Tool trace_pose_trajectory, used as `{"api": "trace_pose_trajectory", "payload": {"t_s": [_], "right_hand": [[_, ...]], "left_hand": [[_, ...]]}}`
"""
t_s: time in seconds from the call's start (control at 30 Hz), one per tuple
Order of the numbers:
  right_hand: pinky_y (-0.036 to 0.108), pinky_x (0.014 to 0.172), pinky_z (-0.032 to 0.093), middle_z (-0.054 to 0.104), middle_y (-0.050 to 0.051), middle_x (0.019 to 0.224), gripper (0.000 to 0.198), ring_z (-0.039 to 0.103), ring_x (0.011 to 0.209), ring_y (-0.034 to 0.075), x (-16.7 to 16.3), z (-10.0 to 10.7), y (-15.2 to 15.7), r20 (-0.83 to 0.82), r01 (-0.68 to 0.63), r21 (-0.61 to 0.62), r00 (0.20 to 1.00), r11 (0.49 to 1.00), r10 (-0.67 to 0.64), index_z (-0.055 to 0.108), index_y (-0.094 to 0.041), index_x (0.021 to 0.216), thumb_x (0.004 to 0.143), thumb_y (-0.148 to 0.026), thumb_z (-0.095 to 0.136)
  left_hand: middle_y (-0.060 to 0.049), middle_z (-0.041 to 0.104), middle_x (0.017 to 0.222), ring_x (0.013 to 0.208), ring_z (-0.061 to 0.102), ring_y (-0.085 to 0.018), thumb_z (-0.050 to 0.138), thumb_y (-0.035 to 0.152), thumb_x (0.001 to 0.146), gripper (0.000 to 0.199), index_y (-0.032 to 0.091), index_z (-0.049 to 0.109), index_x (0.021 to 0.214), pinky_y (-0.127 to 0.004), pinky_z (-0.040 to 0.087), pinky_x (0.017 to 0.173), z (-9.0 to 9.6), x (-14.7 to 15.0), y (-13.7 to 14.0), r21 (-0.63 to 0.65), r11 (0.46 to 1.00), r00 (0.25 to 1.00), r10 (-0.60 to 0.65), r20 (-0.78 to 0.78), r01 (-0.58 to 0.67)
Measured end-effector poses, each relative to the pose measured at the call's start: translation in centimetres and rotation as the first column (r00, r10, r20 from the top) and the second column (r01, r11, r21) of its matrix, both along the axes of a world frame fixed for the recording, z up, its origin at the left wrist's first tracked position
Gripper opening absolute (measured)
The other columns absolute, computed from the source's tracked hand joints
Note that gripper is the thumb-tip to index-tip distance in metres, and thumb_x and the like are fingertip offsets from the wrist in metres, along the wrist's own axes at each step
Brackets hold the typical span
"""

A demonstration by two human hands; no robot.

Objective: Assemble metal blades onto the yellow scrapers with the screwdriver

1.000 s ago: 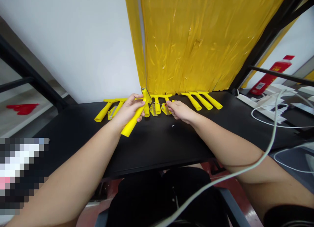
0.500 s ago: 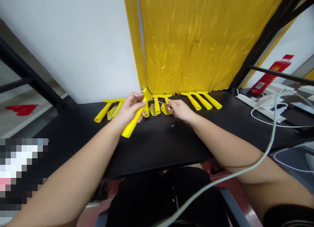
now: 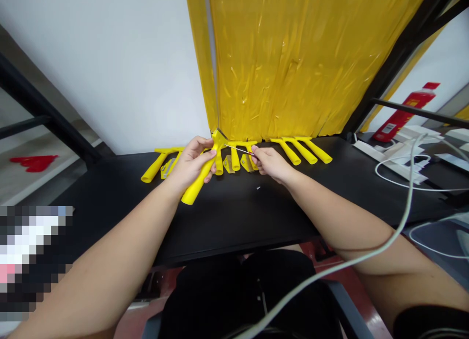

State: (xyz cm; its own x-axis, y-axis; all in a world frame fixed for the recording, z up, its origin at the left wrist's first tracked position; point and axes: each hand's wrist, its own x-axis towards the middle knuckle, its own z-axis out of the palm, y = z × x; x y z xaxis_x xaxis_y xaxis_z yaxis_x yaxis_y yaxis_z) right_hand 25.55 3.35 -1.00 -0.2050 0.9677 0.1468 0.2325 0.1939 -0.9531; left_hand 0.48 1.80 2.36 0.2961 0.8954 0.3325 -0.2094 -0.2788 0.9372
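Observation:
My left hand (image 3: 195, 163) is wrapped round a yellow scraper (image 3: 195, 186), its hollow handle pointing down toward me and its metal-edged head tilted up. In my right hand (image 3: 270, 163) is a thin screwdriver (image 3: 240, 150); its shaft points left and its tip is at or close to the scraper's neck. Whether the tip touches a screw is too small to tell. On the black table (image 3: 234, 222) below my right hand lies a small silvery screw (image 3: 258, 188). Behind my hands, several yellow scrapers (image 3: 235, 160) and small yellow pieces with metal blades (image 3: 246, 162) lie along the back.
More yellow scrapers (image 3: 302, 151) lie at the back right, and another scraper (image 3: 152, 171) at the back left. A red bottle (image 3: 403, 112) leans among white parts at the right. A pale cable (image 3: 351, 259) hangs across my right forearm. Black frame bars (image 3: 370, 104) flank the table.
Almost nothing differs. The screwdriver and right hand have shifted very slightly, and both hands keep their hold.

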Motion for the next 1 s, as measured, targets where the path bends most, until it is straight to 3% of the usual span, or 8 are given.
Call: {"api": "trace_pose_trajectory", "payload": {"t_s": [0.13,0.23,0.37,0.47,0.57,0.7,0.9,1.0], "right_hand": [[0.027,0.056,0.035,0.047,-0.006,0.065,0.034,0.042,0.056,0.014,0.1,0.1,-0.5,0.077,0.027,0.251,0.996,0.968,-0.048,0.051,-0.024,0.097,0.095,-0.055,0.065],[0.029,0.063,0.039,0.058,-0.002,0.074,0.027,0.05,0.064,0.016,0.1,0.4,-0.7,0.181,0.062,0.387,0.973,0.92,-0.142,0.054,-0.023,0.093,0.094,-0.047,0.066],[0.03,0.062,0.038,0.054,0.0,0.063,0.05,0.05,0.059,0.016,0.2,0.4,-0.3,0.259,0.058,0.255,0.958,0.965,-0.126,0.056,-0.021,0.072,0.106,-0.055,0.041],[0.03,0.062,0.038,0.059,0.001,0.068,0.042,0.052,0.061,0.017,0.2,0.4,-0.5,0.272,0.039,0.28,0.955,0.959,-0.119,0.06,-0.02,0.084,0.105,-0.054,0.047],[0.031,0.068,0.04,0.065,0.003,0.078,0.022,0.055,0.068,0.018,0.1,0.9,-1.3,0.343,0.006,0.471,0.92,0.882,-0.19,0.061,-0.021,0.098,0.102,-0.043,0.056],[0.033,0.072,0.038,0.064,0.005,0.08,0.025,0.054,0.071,0.019,-0.2,1.6,-2.2,0.425,-0.048,0.634,0.855,0.772,-0.295,0.062,-0.02,0.088,0.104,-0.037,0.051],[0.029,0.054,0.027,0.041,-0.004,0.056,0.041,0.035,0.052,0.013,-0.5,1.6,-1.6,0.186,0.021,0.268,0.98,0.963,-0.073,0.052,-0.022,0.069,0.1,-0.049,0.056],[0.027,0.048,0.023,0.032,-0.008,0.052,0.041,0.026,0.046,0.011,-0.5,1.3,-1.1,-0.035,-0.055,0.035,0.998,0.998,0.056,0.048,-0.024,0.07,0.1,-0.051,0.057]], "left_hand": [[0.0,0.059,0.107,0.054,0.064,-0.009,0.079,0.024,0.082,0.033,0.025,0.053,0.103,-0.019,0.043,0.03,0.0,-0.1,0.3,0.034,0.999,1.0,-0.008,0.012,0.007],[0.001,0.06,0.104,0.054,0.063,-0.009,0.078,0.024,0.082,0.034,0.025,0.052,0.104,-0.018,0.042,0.031,-0.1,-0.2,0.5,0.035,0.999,1.0,0.005,0.022,-0.006],[0.0,0.061,0.106,0.055,0.062,-0.009,0.08,0.023,0.081,0.035,0.025,0.053,0.103,-0.017,0.042,0.032,-0.2,-0.1,0.5,-0.005,1.0,0.999,0.025,0.024,-0.025],[-0.001,0.061,0.107,0.054,0.062,-0.008,0.079,0.021,0.081,0.033,0.025,0.054,0.101,-0.017,0.042,0.032,-0.3,0.0,0.5,-0.037,0.999,0.999,0.033,0.023,-0.032],[0.0,0.061,0.106,0.054,0.062,-0.008,0.078,0.02,0.081,0.033,0.025,0.053,0.102,-0.017,0.041,0.032,-0.2,0.0,0.5,-0.03,0.999,0.999,0.033,0.032,-0.032],[0.001,0.06,0.104,0.054,0.062,-0.009,0.077,0.022,0.083,0.031,0.025,0.053,0.102,-0.017,0.041,0.032,-0.3,-0.3,0.6,0.024,1.0,1.0,0.006,0.026,-0.006],[0.0,0.062,0.101,0.054,0.062,-0.009,0.082,0.026,0.082,0.033,0.024,0.055,0.101,-0.018,0.043,0.032,-0.3,-1.0,0.6,0.03,0.999,0.999,-0.041,-0.025,0.042],[0.001,0.061,0.095,0.053,0.063,-0.011,0.083,0.026,0.082,0.034,0.024,0.056,0.102,-0.019,0.043,0.03,-0.4,-1.3,0.7,0.037,0.998,0.998,-0.059,-0.018,0.06]]}}
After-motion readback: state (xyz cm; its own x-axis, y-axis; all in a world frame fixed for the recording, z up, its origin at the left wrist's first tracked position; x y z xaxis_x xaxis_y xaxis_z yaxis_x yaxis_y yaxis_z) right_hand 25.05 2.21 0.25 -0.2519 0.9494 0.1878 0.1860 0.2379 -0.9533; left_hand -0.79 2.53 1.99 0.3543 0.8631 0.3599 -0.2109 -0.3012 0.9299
